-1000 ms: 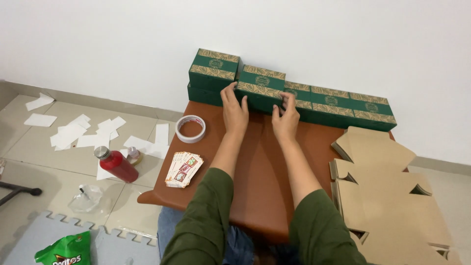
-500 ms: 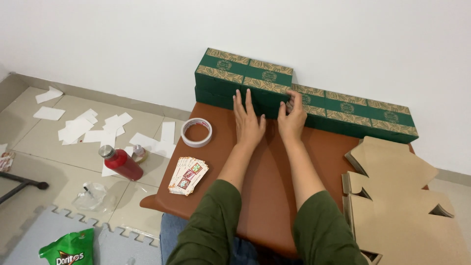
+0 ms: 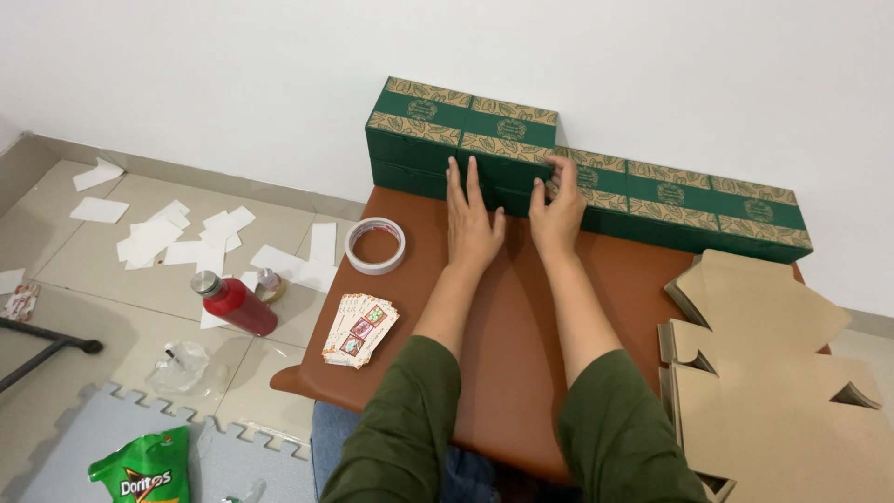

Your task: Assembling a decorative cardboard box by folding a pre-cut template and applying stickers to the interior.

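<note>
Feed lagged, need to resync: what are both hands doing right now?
Left hand: open, flat, fingers pressed against the front of the stacked green boxes, gripping nothing.
Right hand: open, fingertips on the same green boxes, gripping nothing.

A dark green box (image 3: 507,149) with tan leaf-patterned bands sat closed and upright at the twelve o'clock edge of the brown table, in the upper layer of a stack against the white wall. A matching green box (image 3: 417,121) touched its nine o'clock side, and a lower row of identical boxes (image 3: 694,200) ran toward three o'clock.
</note>
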